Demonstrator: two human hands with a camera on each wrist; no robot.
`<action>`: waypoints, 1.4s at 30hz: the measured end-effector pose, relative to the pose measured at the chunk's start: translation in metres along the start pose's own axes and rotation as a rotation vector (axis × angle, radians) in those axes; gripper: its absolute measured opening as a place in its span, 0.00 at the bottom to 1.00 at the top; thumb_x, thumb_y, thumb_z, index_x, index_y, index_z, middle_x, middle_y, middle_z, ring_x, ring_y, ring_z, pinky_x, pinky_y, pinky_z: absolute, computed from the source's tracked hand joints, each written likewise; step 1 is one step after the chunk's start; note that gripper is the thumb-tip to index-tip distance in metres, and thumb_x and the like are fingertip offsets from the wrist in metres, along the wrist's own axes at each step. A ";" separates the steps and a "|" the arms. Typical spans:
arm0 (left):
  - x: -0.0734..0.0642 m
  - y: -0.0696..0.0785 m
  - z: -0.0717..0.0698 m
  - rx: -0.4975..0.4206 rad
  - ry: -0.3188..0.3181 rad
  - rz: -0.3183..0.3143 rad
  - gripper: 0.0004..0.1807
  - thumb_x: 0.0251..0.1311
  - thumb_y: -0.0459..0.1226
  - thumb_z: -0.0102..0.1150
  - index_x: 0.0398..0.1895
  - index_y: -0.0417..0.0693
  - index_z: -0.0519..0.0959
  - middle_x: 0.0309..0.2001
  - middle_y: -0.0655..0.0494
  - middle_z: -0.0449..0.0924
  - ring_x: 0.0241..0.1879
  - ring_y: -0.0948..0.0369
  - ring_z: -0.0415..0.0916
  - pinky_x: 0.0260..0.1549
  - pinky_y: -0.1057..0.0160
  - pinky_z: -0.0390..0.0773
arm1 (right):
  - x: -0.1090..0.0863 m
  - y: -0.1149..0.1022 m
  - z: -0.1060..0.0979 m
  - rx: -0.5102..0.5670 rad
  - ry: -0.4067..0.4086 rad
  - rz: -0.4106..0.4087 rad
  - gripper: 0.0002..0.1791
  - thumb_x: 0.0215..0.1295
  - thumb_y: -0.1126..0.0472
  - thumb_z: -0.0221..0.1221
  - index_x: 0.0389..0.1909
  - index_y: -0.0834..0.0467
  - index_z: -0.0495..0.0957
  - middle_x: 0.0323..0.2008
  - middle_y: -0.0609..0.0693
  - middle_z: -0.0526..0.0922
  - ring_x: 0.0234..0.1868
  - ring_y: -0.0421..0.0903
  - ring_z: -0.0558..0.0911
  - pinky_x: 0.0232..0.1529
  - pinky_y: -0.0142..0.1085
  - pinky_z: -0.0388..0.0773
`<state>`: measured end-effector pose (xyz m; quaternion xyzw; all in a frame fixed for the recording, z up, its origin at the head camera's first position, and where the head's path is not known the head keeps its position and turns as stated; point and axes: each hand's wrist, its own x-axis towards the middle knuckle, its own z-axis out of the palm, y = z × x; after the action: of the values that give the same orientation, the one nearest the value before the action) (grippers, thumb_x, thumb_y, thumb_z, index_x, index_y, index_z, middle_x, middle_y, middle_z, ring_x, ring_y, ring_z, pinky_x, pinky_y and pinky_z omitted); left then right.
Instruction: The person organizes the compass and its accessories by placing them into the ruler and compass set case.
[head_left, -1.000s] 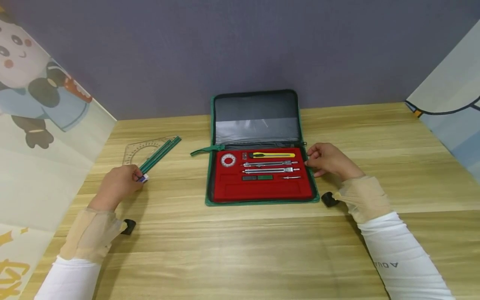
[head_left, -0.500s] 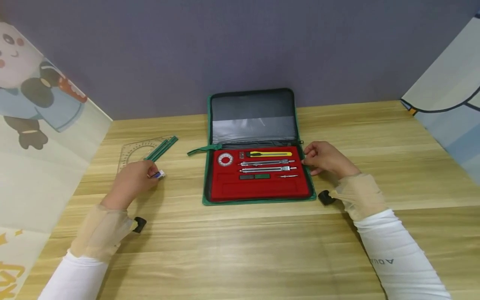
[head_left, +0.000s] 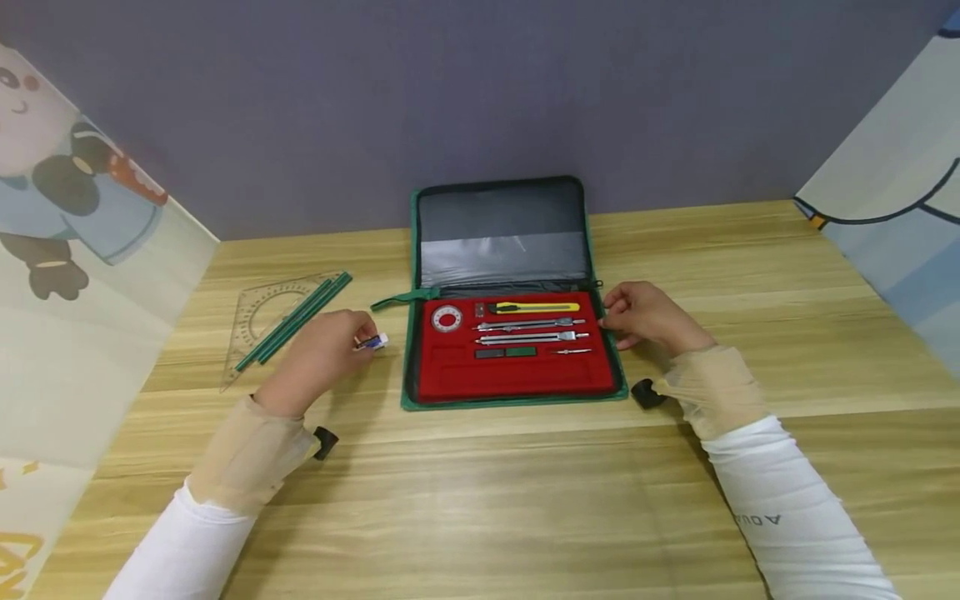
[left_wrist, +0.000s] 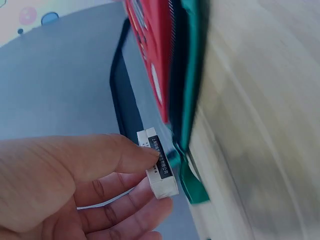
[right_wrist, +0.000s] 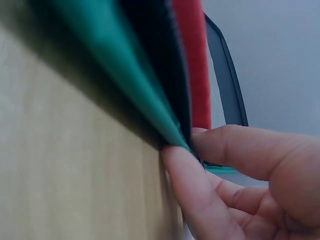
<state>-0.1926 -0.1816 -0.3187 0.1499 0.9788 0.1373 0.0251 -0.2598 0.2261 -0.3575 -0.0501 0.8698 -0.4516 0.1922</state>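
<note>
My left hand (head_left: pixel 321 353) pinches a small white eraser (left_wrist: pixel 163 172) with a dark printed sleeve between thumb and fingers. It is held left of an open green zip case (head_left: pixel 517 403), near the green strap (left_wrist: pixel 192 186). At the case's right edge, my right hand (head_left: pixel 651 317) pinches the green border between thumb and finger, as the right wrist view shows. The red insert (head_left: pixel 450 385) bears a white disc (head_left: pixel 437 319), a yellow cutter (head_left: pixel 540 308), two silver compasses (head_left: pixel 536 338), a small silver piece and two small dark and green blocks (head_left: pixel 521 352).
On the left of the wooden table (head_left: pixel 480 500) lies a clear set square (head_left: pixel 238 337) with a round scale. Two green pencils (head_left: pixel 307 317) lie across it. A grey panel (head_left: pixel 495 92) rises behind the case, whose lid leans up towards it.
My left hand has carried the eraser rightward from beside the pencils towards the case, uncovering the set square and pencils. My right hand keeps its place on the case's edge.
</note>
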 end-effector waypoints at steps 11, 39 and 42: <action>0.021 0.034 0.013 -0.006 -0.003 0.096 0.05 0.51 0.31 0.62 0.33 0.41 0.80 0.32 0.51 0.81 0.30 0.57 0.75 0.32 0.56 0.75 | 0.001 -0.001 0.000 -0.007 0.007 0.018 0.20 0.59 0.70 0.56 0.49 0.74 0.63 0.33 0.57 0.70 0.21 0.42 0.77 0.25 0.37 0.81; 0.033 0.068 0.038 0.035 -0.062 0.164 0.10 0.50 0.29 0.61 0.37 0.39 0.81 0.38 0.48 0.81 0.36 0.54 0.76 0.38 0.56 0.77 | 0.002 -0.001 0.001 -0.004 0.004 0.024 0.20 0.59 0.70 0.57 0.49 0.74 0.63 0.33 0.56 0.71 0.21 0.42 0.77 0.25 0.37 0.81; 0.033 0.068 0.039 0.038 -0.060 0.161 0.09 0.50 0.29 0.61 0.37 0.39 0.82 0.37 0.48 0.81 0.36 0.55 0.76 0.38 0.56 0.77 | 0.002 0.000 0.001 -0.003 0.002 0.024 0.19 0.59 0.71 0.57 0.48 0.74 0.63 0.32 0.56 0.71 0.21 0.42 0.77 0.25 0.37 0.81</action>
<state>-0.2008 -0.0993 -0.3378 0.2324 0.9648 0.1160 0.0404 -0.2613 0.2249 -0.3580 -0.0395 0.8711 -0.4483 0.1965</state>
